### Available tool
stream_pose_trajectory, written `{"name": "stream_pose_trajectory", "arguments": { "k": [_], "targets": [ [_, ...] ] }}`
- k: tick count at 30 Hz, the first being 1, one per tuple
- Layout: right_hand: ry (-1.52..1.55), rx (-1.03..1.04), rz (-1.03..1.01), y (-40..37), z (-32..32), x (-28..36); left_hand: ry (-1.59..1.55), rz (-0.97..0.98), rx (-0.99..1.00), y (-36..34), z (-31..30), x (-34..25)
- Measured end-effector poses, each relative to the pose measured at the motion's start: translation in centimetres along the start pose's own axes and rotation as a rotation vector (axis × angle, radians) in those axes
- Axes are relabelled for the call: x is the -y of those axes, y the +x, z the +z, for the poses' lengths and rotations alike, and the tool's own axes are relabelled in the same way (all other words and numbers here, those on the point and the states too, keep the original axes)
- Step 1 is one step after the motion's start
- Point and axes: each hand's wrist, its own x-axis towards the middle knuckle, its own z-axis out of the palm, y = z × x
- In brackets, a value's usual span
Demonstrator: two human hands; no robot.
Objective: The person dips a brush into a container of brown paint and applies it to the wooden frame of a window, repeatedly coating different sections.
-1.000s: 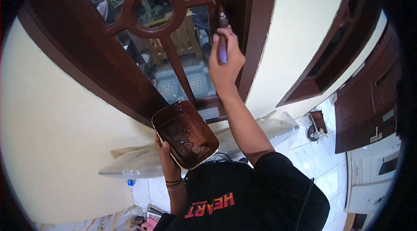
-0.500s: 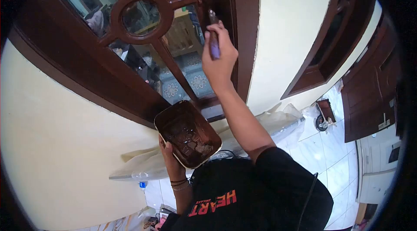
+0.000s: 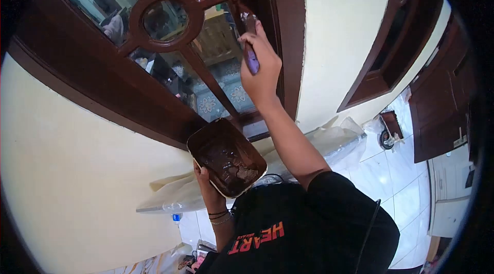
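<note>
My right hand (image 3: pixel 261 70) is raised and closed around a paintbrush (image 3: pixel 250 51) with a purple handle. The brush tip touches the dark brown wooden window frame (image 3: pixel 154 104) near its right upright, beside the round ring of the window grille (image 3: pixel 164 19). My left hand (image 3: pixel 207 184) holds a rectangular tray of brown paint (image 3: pixel 227 156) from below, at chest height beneath the window.
A cream wall (image 3: pixel 77 171) surrounds the window. Plastic sheeting (image 3: pixel 329 145) covers the ledge below it. More dark brown window and door frames (image 3: pixel 437 114) stand at the right, above a white tiled floor (image 3: pixel 401 181) with small items on it.
My right hand with the brush has shifted slightly along the frame's upper right. The view has drifted a little, and the tray has moved slightly right in the view.
</note>
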Motion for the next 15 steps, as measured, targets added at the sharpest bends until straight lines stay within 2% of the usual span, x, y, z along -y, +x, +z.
{"name": "stream_pose_trajectory", "arguments": {
  "k": [3, 5, 9, 15],
  "targets": [
    [0.047, -0.034, 0.037, 0.8, 0.2, 0.3, 0.0, -0.025, -0.027, -0.1, -0.2, 0.0],
    [0.082, -0.089, -0.011, 0.9, -0.1, 0.2, -0.016, -0.028, -0.04, -0.1, -0.3, 0.2],
    [0.013, -0.056, 0.062, -0.2, -0.2, -0.4, 0.015, -0.022, -0.033, 0.2, -0.7, 0.5],
    [0.06, -0.084, -0.058, 1.2, 0.4, -1.3, 0.026, -0.054, -0.053, 0.0, -0.5, 0.4]
  ]
}}
